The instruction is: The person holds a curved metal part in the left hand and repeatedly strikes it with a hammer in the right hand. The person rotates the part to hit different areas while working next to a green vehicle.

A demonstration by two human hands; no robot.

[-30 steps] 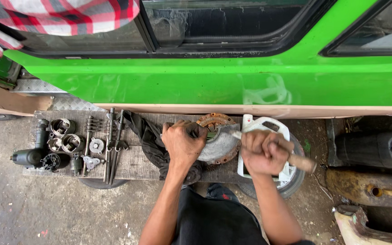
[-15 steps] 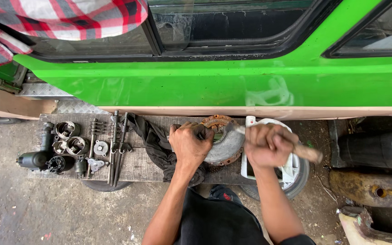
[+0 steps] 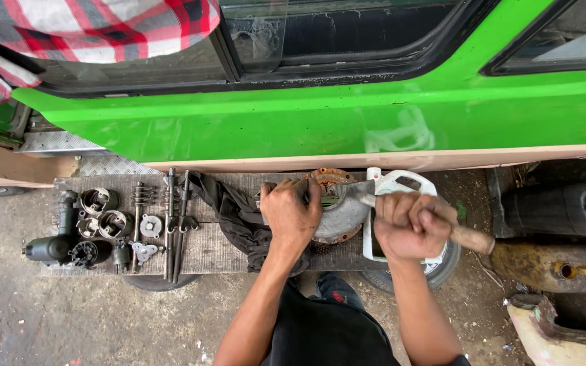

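left hand [image 3: 291, 215] clamps a heavy, rigid rusty metal housing [image 3: 337, 213] by its rim; right hand [image 3: 408, 227] fists what looks like a wooden-handled hammer [image 3: 466, 235].

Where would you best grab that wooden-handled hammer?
Probably by the bare wooden handle end sticking out right of the right hand, coming from the right. The long wooden-handled hammer lies slanted, its head end toward the rusty round metal part steadied by the left hand.

Looked like a roadside vehicle repair spot: a green vehicle body [image 3: 347, 122] stood over dirty concrete ground [image 3: 49, 325], with greasy engine parts [image 3: 96, 224] laid out on a wooden board [image 3: 205, 251] beside a dark rag [image 3: 239, 217].
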